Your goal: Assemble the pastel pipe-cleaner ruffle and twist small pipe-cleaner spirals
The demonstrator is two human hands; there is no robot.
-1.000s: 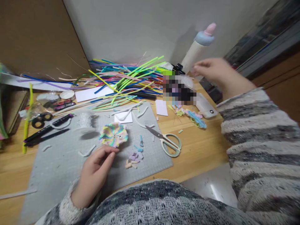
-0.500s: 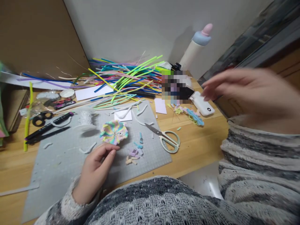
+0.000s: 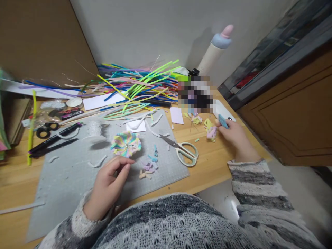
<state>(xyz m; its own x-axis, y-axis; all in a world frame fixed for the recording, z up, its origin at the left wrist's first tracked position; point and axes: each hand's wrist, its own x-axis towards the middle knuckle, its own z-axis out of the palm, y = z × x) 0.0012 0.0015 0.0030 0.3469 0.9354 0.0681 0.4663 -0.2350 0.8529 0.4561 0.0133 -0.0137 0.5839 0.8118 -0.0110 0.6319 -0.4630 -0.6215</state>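
Note:
My left hand (image 3: pixel 109 183) rests on the grey cutting mat (image 3: pixel 70 200), its fingers loosely curved and the thumb a little apart, with nothing visible in them. Just beyond its fingertips lies a ruffled pastel flower (image 3: pixel 126 144) with striped petals and a small beaded centre. At the right of the table, my right hand (image 3: pixel 236 136) pinches a light-blue fuzzy piece (image 3: pixel 223 121). Beside those fingers are yellow and pink fuzzy pieces (image 3: pixel 211 133). Small blue, purple and beige knotted bits (image 3: pixel 148 167) lie on the mat right of the flower.
Scissors (image 3: pixel 188 154) lie partly open across the mat's right edge. Many coloured pipe cleaners (image 3: pixel 145 84) are heaped against the wall. A spool (image 3: pixel 94 131), black pens (image 3: pixel 55 140) and white strips lie around the mat. A white device (image 3: pixel 223 110) and a tall bottle (image 3: pixel 211 57) stand behind my right hand.
My right hand has come down from the air to the table and now grips the blue piece, lifted off the fuzzy pile. My left hand has hardly moved.

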